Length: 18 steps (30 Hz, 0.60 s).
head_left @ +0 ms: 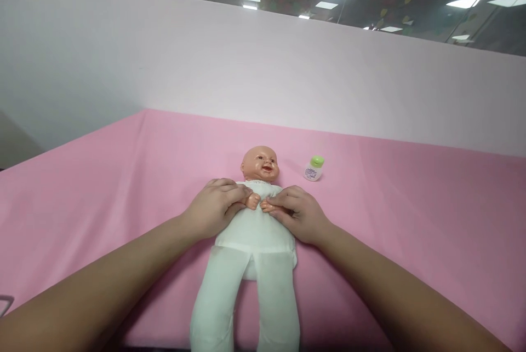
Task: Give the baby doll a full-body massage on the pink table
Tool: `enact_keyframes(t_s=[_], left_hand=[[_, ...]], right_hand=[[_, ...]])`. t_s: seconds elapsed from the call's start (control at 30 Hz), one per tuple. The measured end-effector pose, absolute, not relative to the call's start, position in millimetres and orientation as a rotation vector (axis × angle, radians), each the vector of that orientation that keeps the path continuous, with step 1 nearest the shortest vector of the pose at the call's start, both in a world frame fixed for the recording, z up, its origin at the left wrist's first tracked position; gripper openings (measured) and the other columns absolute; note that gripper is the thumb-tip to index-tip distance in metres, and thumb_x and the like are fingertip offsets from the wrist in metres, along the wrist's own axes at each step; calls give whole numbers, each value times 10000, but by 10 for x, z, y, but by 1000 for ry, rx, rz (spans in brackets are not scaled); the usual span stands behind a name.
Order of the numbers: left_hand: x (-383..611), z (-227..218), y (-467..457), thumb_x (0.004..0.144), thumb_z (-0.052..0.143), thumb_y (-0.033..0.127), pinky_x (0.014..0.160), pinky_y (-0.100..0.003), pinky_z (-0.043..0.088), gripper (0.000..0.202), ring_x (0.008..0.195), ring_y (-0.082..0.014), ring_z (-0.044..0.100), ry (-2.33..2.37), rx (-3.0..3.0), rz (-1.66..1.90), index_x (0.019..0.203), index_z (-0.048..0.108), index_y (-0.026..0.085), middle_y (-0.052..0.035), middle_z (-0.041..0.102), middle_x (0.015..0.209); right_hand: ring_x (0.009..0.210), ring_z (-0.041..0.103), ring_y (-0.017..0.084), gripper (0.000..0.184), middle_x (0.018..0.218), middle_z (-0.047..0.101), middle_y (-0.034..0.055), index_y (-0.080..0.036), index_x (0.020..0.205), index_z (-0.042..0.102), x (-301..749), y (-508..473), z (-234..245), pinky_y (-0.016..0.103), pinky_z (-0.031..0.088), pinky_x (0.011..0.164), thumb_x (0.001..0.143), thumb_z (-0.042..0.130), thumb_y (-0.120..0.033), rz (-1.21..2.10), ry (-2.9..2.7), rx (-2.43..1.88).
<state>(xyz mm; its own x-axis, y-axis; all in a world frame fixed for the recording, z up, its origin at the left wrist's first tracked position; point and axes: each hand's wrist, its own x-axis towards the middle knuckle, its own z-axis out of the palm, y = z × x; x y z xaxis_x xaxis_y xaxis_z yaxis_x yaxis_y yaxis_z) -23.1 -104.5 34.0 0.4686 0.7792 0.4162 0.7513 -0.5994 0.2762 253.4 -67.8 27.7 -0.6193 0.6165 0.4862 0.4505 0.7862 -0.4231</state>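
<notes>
A baby doll (255, 234) with a hard plastic head and a white cloth body lies face up, its legs toward me. My left hand (216, 205) is closed round the doll's arm at the left of the picture, just behind its small plastic hand (253, 201). On the other side, my right hand (303, 213) grips the doll's other arm, thumb and fingers near the wrist. Both doll hands meet over the chest, almost touching. My fingers hide most of the doll's arms.
A pink cloth (382, 220) covers the table under the doll. Right of the doll's head stands a small clear bottle (313, 172) with a green cap. A low white wall (267, 67) runs along the back, with glass and ceiling lights above it.
</notes>
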Motion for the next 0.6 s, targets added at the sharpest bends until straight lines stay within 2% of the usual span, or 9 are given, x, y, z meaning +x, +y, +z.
enact_keyframes(t_s=[0.17, 0.3, 0.43, 0.53, 0.6], left_hand=[[-220, 317, -1044, 1007, 494, 249, 1052, -487, 406, 271, 1156, -277, 629, 1358, 2620, 783, 1144, 710, 340, 15, 718, 1267], [-210, 318, -1064, 997, 500, 252, 1054, -481, 418, 268, 1128, -272, 640, 1330, 2570, 863, 1147, 712, 320, -7, 733, 1218], [-251, 325, -1088, 963, 582, 352, 949, -446, 501, 326, 1090, -286, 653, 1504, 2292, 1156, 1274, 650, 281, -60, 721, 1200], [-378, 335, -1051, 942, 622, 408, 890, -419, 532, 422, 1074, -274, 660, 1659, 1907, 1441, 1347, 590, 295, -62, 692, 1256], [-516, 331, -983, 921, 658, 414, 896, -420, 539, 460, 1056, -263, 671, 1657, 1658, 1571, 1357, 572, 295, -63, 698, 1225]], right_hand=[[930, 637, 218, 244, 927, 746, 34, -333, 1180, 768, 2493, -686, 279, 399, 536, 859, 963, 668, -382, 346, -2348, -795], [945, 650, 220, 239, 968, 755, 35, -310, 1167, 765, 2511, -689, 288, 404, 539, 875, 946, 682, -350, 368, -2310, -764], [1044, 677, 224, 319, 1130, 756, 35, -305, 1241, 724, 2592, -666, 298, 417, 543, 959, 927, 702, -351, 510, -2161, -847], [1102, 689, 231, 362, 1208, 743, 52, -280, 1247, 712, 2669, -592, 306, 417, 557, 981, 918, 709, -432, 672, -1865, -1014], [1133, 690, 239, 380, 1239, 736, 71, -250, 1208, 720, 2736, -498, 299, 425, 561, 1000, 912, 704, -487, 758, -1639, -1077]])
